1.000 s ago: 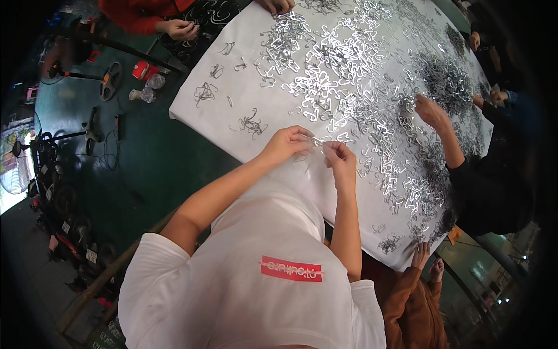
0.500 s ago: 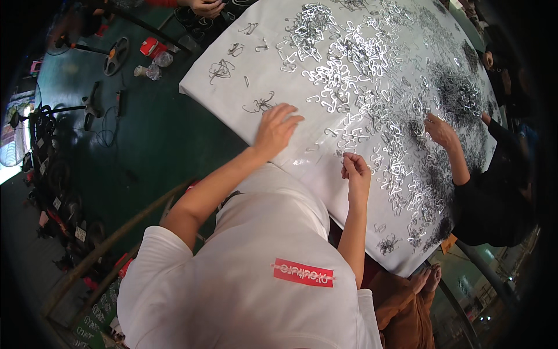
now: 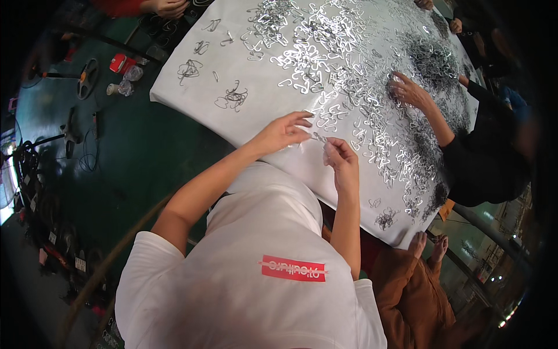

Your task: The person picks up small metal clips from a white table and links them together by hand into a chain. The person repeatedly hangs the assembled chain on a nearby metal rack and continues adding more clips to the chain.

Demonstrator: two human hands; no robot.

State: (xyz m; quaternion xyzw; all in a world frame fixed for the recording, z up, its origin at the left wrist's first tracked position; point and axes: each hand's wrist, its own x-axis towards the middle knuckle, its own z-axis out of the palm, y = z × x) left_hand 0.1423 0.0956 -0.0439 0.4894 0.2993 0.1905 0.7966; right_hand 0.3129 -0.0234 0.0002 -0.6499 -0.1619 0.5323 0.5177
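Note:
My right hand (image 3: 342, 161) is closed in a pinch on a small bent metal hook (image 3: 319, 138) above the near part of the white-covered table (image 3: 273, 104). My left hand (image 3: 283, 132) reaches in from the left, its fingers apart and their tips close to that same hook. Whether they touch it I cannot make out. Beyond both hands lie many shiny S-shaped metal hooks (image 3: 299, 58), spread loosely over the sheet. To the left, a small separate heap of hooks (image 3: 233, 98) rests near the table edge.
Across the right side, a co-worker's hand (image 3: 408, 93) is in the hooks beside a dark dense pile (image 3: 431, 55). Another person's hand (image 3: 168, 7) shows at the top left. A person in brown trousers (image 3: 407, 285) sits at the lower right. A red container (image 3: 122, 63) stands on the green floor.
My left hand has moved right, from beside the small heap to my right hand. The co-worker's hand has gone lower into the hooks. The whole view has shifted slightly.

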